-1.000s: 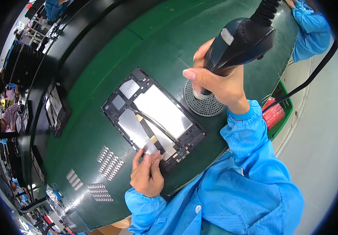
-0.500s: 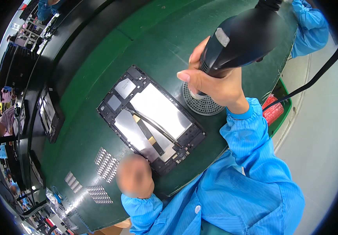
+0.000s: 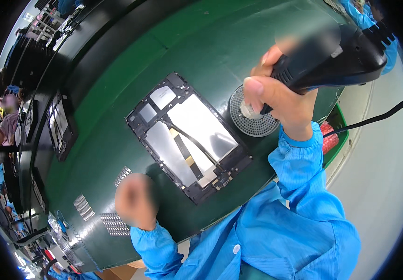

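My right hand (image 3: 285, 100) is wrapped round a black electric screwdriver (image 3: 327, 65), tilted with its tip end down over a round grey dish full of small holes (image 3: 253, 119). Whether the tip touches the dish is hidden by my fingers. Left of the dish lies an opened tablet (image 3: 190, 137), its silver battery plates and flat ribbon cable exposed. My left hand (image 3: 136, 200) hovers by sheets of small metallic parts, partly covering the upper sheet (image 3: 123, 175); its fingers are smeared, so their grip cannot be made out. Another sheet (image 3: 115, 225) lies below it.
A smaller sheet of parts (image 3: 84, 207) lies farther left on the green table (image 3: 117, 116). More opened tablets (image 3: 60, 127) stand along a black line at left. At right are a green bin (image 3: 339, 140) with red wrap and a black cable (image 3: 374, 116). Blue-sleeved people work nearby.
My left hand has moved left, away from the tablet's corner and onto the part sheets. The screwdriver has swung over to the right and lies more level, my right hand shifting with it.
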`<state>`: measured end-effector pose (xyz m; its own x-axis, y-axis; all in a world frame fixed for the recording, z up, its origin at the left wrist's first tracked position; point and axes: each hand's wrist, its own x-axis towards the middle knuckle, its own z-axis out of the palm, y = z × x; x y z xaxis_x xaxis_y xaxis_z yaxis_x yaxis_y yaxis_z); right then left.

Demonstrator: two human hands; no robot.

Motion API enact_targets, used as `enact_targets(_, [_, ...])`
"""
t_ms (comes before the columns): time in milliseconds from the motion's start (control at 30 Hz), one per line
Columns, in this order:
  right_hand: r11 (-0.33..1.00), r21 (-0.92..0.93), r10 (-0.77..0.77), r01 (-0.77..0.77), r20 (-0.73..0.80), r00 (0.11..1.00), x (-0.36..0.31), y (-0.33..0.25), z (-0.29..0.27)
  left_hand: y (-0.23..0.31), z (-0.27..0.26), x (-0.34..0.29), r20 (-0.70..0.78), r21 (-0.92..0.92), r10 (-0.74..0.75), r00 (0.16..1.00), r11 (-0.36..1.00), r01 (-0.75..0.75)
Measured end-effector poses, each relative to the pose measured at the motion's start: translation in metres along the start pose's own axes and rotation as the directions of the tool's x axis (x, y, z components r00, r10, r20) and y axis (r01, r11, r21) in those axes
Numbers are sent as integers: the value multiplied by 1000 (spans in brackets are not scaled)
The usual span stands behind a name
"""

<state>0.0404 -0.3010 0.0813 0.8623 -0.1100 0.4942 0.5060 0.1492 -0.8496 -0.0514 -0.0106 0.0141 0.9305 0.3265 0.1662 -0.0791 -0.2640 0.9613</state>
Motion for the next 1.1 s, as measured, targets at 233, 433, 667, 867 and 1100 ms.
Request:
enact_targets(233, [998,15,57,-56,-69,996,-3,17,-5,-6,1,-11,56,-79,-66,996,994,70])
enact_targets(433, [994,30,103,-101,-61,993,-5,24,-5,-11,8,-17,174,-45,-201,964,976,211])
enact_targets(667, [991,-83,109,-108,-3,994,-7,24,-6,-15,9,-15,171,-22,-221,960,973,229])
enact_targets(867, [994,-68,90,-87,38,995,-6,25,-7,-15,8,-15,165,-4,-234,958,971,238])
enact_targets(1100, [995,-50,84,-82,42,996,-6,25,-7,-14,10,-14,158,20,-198,967,980,197])
